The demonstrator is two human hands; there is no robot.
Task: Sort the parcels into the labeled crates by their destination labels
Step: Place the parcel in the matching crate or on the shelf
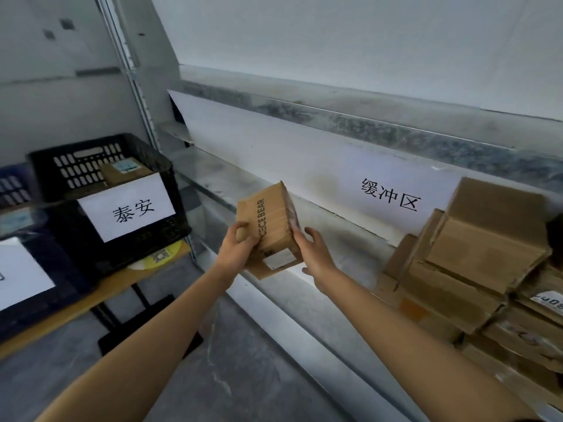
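Squarely in mid-scene, one brown parcel printed "CECEBEAR" is held up, its white label unreadable. The left hand curls round its left edge and the right hand clasps its right side. At left, a black crate signed "泰安" holds one box. At right, a wall sign reads "缓冲区" above stacked cartons.

Crate on table at left; stacked parcels on shelf at right
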